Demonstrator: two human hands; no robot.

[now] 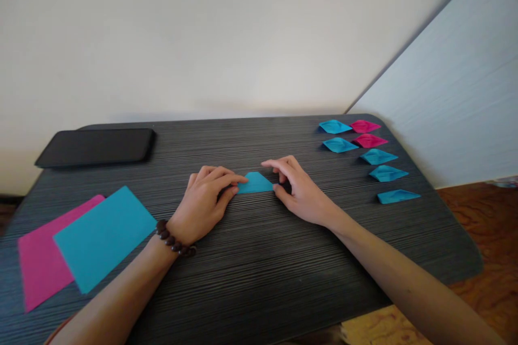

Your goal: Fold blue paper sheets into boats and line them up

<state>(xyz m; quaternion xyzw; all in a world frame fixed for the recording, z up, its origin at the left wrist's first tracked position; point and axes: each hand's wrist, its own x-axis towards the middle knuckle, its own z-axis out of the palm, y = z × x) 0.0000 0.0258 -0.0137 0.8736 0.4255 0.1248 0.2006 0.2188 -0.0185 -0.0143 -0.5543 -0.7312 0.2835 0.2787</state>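
A small folded piece of blue paper [256, 183] lies on the dark table in front of me, its top edge short and its sides slanting down. My left hand [208, 197], with a dark bead bracelet [172, 241] at the wrist, grips the paper's left end between thumb and fingers. At the right corner, the thumb of my right hand [301, 188] touches the paper. The index finger of that hand stretches out above the table, apart from the thumb, and its other fingers curl partly out of sight.
Flat blue [105, 240] and pink [44, 259] paper sheets overlap at the left. A black phone-like slab [97, 147] lies behind them. Several folded paper boats, blue [339, 145] and pink [371, 140], line the table's [263, 280] right side. A wall [226, 38] stands behind.
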